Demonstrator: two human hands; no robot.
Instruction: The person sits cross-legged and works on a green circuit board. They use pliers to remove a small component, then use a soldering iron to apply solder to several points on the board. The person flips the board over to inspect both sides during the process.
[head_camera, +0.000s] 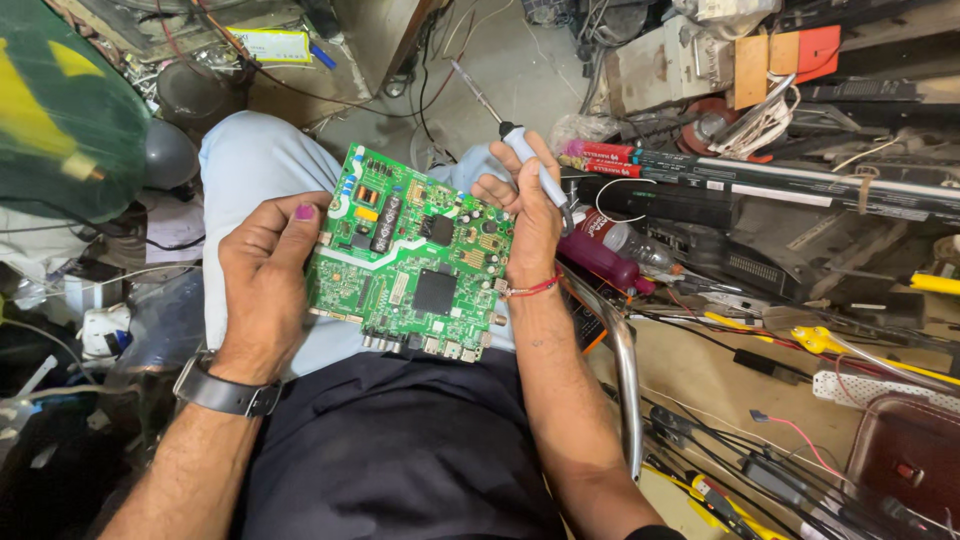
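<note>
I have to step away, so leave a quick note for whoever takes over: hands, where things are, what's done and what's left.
Left hand: grips the board's left edge, thumb on top.
Right hand: steadies the right edge and also holds the screwdriver, tip pointing away, off the board.
Board: green, component side up, held over the lap, loose from any housing.
Done: no sign of work on the board shows.
Left: cannot tell from this view.

Bare concrete floor (520, 70) lies at my twelve o'clock, strewn with wires. A cluttered workbench (700, 370) runs from my two to four o'clock. A green and yellow cloth (60, 110) sits at ten.
</note>
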